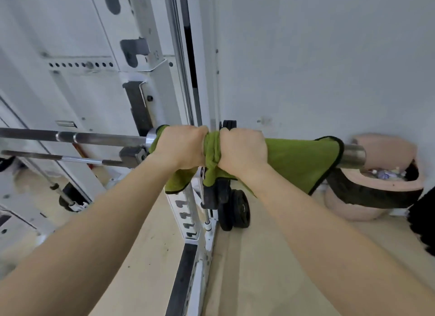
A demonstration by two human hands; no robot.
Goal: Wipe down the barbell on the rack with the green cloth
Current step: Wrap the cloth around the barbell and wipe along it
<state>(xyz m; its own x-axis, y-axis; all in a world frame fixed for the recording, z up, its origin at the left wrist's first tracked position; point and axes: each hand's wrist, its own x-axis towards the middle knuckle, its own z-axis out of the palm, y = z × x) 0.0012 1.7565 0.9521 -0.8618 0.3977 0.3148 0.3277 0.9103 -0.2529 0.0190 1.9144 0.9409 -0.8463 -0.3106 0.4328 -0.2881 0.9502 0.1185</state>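
Here, head view: two bare forearms reach forward over the floor (270, 257).
Barbell (94, 138): lies level across the white rack (150, 80); its dark shaft runs off left, and its bare steel end sticks out to the right of the cloth.
Green cloth (303, 160): draped over the bar's sleeve, bunched between both hands; one corner hangs low on the left, and a wide black-edged flap spreads right.
Left hand (181, 146): fingers curled over cloth and bar, just right of the collar.
Right hand (242, 148): gripping cloth and bar likewise, just beside the left.
Weight plates (235, 207): black, standing by the rack's foot.
Pink bin (386, 174): near the wall, under the bar's end.
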